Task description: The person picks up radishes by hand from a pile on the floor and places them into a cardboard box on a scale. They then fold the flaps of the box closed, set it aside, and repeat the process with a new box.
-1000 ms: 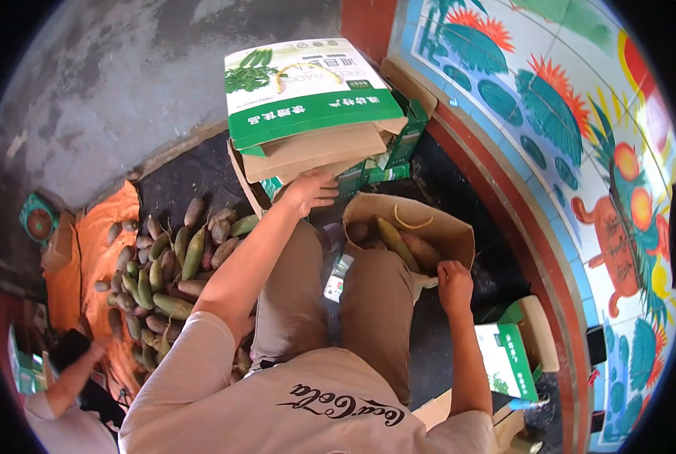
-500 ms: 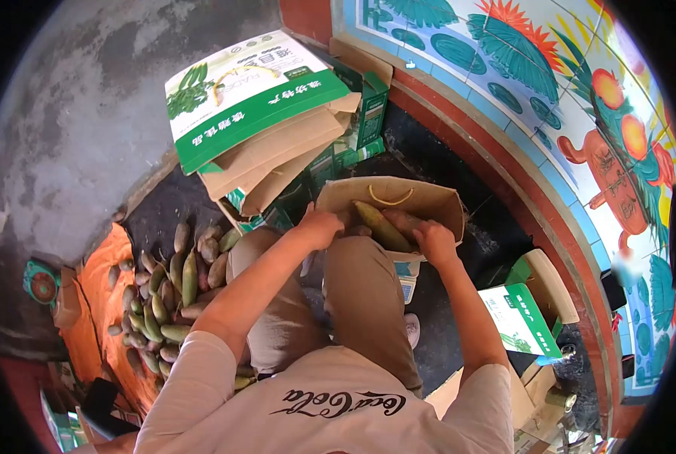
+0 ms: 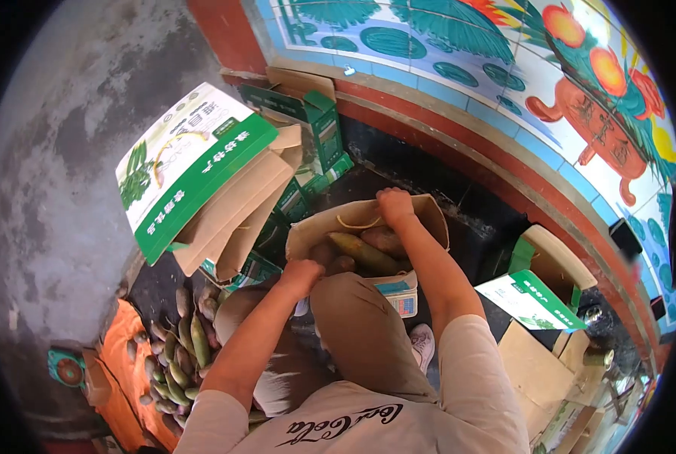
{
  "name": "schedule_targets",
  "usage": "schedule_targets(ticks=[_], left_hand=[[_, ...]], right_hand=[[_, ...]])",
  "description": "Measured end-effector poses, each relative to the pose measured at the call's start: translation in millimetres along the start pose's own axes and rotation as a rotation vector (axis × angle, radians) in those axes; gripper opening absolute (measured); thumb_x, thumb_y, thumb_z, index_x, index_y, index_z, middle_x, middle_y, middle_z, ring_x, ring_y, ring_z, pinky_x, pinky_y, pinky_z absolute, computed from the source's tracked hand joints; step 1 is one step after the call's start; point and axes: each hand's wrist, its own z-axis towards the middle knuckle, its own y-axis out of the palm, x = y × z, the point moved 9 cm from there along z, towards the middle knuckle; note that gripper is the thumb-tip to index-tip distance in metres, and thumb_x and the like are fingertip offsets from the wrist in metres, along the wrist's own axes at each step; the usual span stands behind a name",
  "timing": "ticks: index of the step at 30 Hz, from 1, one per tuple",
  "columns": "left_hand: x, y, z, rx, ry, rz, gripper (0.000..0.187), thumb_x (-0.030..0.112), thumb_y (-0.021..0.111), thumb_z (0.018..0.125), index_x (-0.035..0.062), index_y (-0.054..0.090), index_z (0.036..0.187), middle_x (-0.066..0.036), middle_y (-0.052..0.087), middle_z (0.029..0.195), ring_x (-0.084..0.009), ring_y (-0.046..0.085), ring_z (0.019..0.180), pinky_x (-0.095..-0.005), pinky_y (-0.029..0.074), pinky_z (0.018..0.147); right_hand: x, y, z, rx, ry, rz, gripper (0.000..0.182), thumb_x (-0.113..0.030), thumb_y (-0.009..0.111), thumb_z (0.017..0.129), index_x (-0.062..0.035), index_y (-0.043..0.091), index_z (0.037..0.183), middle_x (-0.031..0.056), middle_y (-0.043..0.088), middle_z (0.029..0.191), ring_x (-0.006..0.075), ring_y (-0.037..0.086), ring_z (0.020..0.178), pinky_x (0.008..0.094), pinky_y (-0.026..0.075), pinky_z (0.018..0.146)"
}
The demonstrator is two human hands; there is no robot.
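An open cardboard box [image 3: 319, 223] stands in front of my knees, its brown inside facing up and a yellow cord handle [image 3: 358, 224] on its far wall. Inside lie a long green radish [image 3: 364, 252] and several reddish-brown ones. My left hand [image 3: 302, 277] is closed on the box's near left edge, its fingertips partly hidden. My right hand [image 3: 394, 206] grips the far rim, right of the cord. Under the box's near side shows a pale blue and white scale [image 3: 403, 300] with a keypad.
To the left, loose radishes [image 3: 177, 363] lie on black and orange sheeting [image 3: 118, 378]. Flattened green-and-white cartons [image 3: 202, 163] are stacked beyond them. Another open carton [image 3: 538, 299] lies to the right, near the painted tile wall [image 3: 459, 76].
My right hand has moved from the box's near right side to its far rim. My left hand has shifted from the left corner down to the near left edge. The view has turned.
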Motion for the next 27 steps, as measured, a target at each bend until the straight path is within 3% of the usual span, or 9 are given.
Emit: schedule_targets(ticks=[1, 4, 7, 12, 15, 20, 27], left_hand=[[-2, 0, 0, 0.011, 0.000, -0.003, 0.013, 0.017, 0.059, 0.074, 0.0132, 0.066, 0.084, -0.010, 0.065, 0.085, -0.0314, 0.063, 0.086, -0.0429, 0.050, 0.070], [5, -11, 0, 0.060, 0.004, 0.018, 0.013, 0.017, 0.059, 0.075, 0.0124, 0.065, 0.085, -0.010, 0.064, 0.085, -0.0311, 0.062, 0.086, -0.0426, 0.050, 0.068], [17, -32, -1, 0.153, 0.026, 0.023, 0.007, 0.015, 0.059, 0.072, 0.0119, 0.063, 0.076, -0.009, 0.062, 0.078, -0.0308, 0.062, 0.080, -0.0427, 0.049, 0.066], [55, -69, 9, 0.292, 0.203, 0.059, 0.002, 0.013, 0.061, 0.070, 0.0105, 0.060, 0.070, -0.007, 0.060, 0.073, -0.0292, 0.060, 0.075, -0.0413, 0.048, 0.066], [104, -95, 21, 0.292, 0.356, 0.150, 0.009, 0.014, 0.066, 0.068, 0.0089, 0.059, 0.068, -0.007, 0.057, 0.070, -0.0293, 0.057, 0.072, -0.0413, 0.046, 0.066], [219, -116, 18, 0.282, 0.686, 0.140, 0.010, 0.013, 0.063, 0.066, 0.0086, 0.053, 0.065, -0.007, 0.054, 0.067, -0.0268, 0.056, 0.069, -0.0398, 0.045, 0.063], [365, -39, -14, 0.212, 1.099, 0.002, 0.005, 0.012, 0.056, 0.067, 0.0122, 0.053, 0.063, -0.003, 0.055, 0.067, -0.0213, 0.057, 0.069, -0.0351, 0.045, 0.062]], right_hand=[[0, 1, 0, 0.006, -0.029, -0.002, 0.015, -0.017, 0.056, 0.078, -0.0144, 0.067, 0.088, 0.0064, 0.066, 0.092, 0.0238, 0.063, 0.091, 0.0370, 0.050, 0.075], [1, 0, -10, 0.050, -0.078, 0.016, 0.017, -0.028, 0.067, 0.074, -0.0140, 0.065, 0.083, 0.0052, 0.064, 0.088, 0.0227, 0.061, 0.089, 0.0368, 0.049, 0.075], [9, -19, -32, 0.121, -0.080, 0.024, 0.012, -0.017, 0.056, 0.077, -0.0142, 0.067, 0.083, 0.0053, 0.065, 0.087, 0.0223, 0.062, 0.087, 0.0368, 0.050, 0.071], [62, -53, -94, 0.238, 0.032, 0.059, 0.011, -0.021, 0.063, 0.073, -0.0126, 0.064, 0.081, 0.0056, 0.063, 0.082, 0.0237, 0.062, 0.083, 0.0364, 0.050, 0.071], [98, -83, -156, 0.281, 0.147, 0.115, 0.012, -0.021, 0.064, 0.073, -0.0110, 0.062, 0.078, 0.0071, 0.062, 0.080, 0.0254, 0.062, 0.081, 0.0378, 0.050, 0.071], [143, -111, -288, 0.340, 0.364, 0.142, 0.012, -0.020, 0.064, 0.074, -0.0089, 0.059, 0.074, 0.0098, 0.060, 0.076, 0.0292, 0.061, 0.076, 0.0401, 0.049, 0.068], [174, -126, -515, 0.237, 0.739, 0.043, 0.014, -0.018, 0.063, 0.077, -0.0068, 0.056, 0.072, 0.0112, 0.057, 0.073, 0.0308, 0.059, 0.075, 0.0420, 0.048, 0.065]])
